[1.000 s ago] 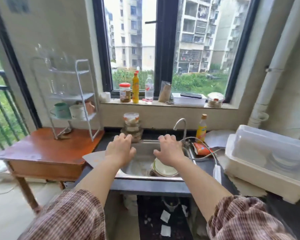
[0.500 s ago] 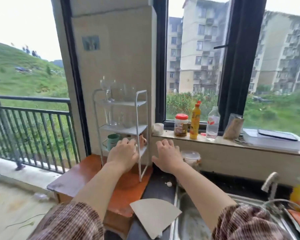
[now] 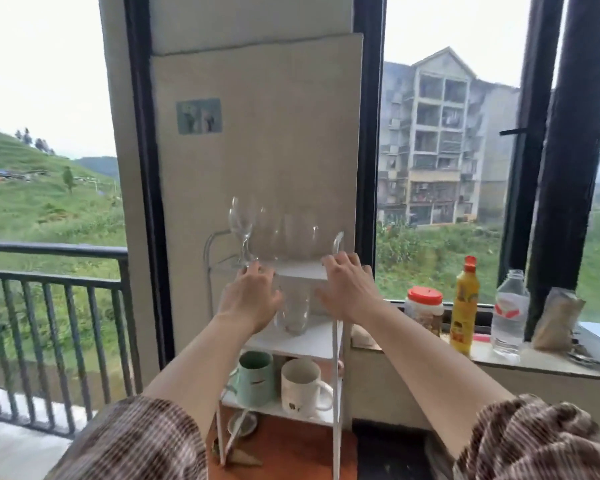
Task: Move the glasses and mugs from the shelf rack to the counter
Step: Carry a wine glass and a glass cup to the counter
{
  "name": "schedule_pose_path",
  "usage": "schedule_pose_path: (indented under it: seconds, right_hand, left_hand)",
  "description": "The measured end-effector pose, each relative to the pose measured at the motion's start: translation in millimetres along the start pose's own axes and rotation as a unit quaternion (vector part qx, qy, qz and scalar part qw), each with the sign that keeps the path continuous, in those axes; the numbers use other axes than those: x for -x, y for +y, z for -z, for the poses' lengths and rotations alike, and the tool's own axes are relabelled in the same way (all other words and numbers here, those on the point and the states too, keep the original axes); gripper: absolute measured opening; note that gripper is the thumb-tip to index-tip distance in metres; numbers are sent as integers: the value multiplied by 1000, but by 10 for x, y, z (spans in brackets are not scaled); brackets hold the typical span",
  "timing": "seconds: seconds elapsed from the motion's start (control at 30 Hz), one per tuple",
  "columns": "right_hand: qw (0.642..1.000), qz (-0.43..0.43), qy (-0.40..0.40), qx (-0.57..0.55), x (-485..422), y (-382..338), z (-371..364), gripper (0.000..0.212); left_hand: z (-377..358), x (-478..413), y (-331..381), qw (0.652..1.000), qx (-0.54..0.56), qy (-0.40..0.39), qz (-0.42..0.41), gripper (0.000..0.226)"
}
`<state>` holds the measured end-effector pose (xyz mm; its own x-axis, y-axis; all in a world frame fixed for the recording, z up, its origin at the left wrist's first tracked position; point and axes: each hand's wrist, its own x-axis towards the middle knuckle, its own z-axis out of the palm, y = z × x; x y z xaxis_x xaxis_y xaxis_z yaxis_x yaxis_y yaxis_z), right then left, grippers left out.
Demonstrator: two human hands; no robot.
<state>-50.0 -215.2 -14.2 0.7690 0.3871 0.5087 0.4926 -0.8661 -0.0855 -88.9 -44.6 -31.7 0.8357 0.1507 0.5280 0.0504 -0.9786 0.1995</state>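
Observation:
A white three-tier shelf rack stands on a wooden table against the wall. Its top tier carries a stemmed wine glass and other clear glasses, blurred. A clear tumbler sits on the middle tier. On the bottom tier stand a green mug and a white mug. My left hand hovers in front of the rack near the wine glass's foot, fingers loose, holding nothing. My right hand is spread by the rack's right post at top-tier height, also empty.
The wooden table holds a small dish and scraps under the rack. The window sill to the right carries a red-lidded jar, a yellow bottle, a water bottle and a bag. A dark railing runs along the left.
My view swung left and up from the sink to the rack. Both hands rose from the sink to the top tier's height, still empty.

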Motion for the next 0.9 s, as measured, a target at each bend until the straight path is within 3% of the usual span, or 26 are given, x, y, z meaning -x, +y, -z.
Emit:
schedule_pose_path:
  seconds: [0.33,0.53,0.73,0.9]
  right_hand:
    - [997,-51,45,28,-1212,-402,-234,46]
    - [992,-123,34,-12,-1608,-360,-424,50]
    - [979,-193,36,-51,-1795,-291,-548,53]
    - [949,-240,98,-178,-1879,-220,-563,26]
  left_hand:
    - [-19,-1145,-815,983,118,140,-33,53]
    - [-127,-1467,-946,959,250,132,28,78]
    - [-248,-1589,-971,938,325,120,29,80]
    - [-281,-1602,-978,920,370,121,41,77]
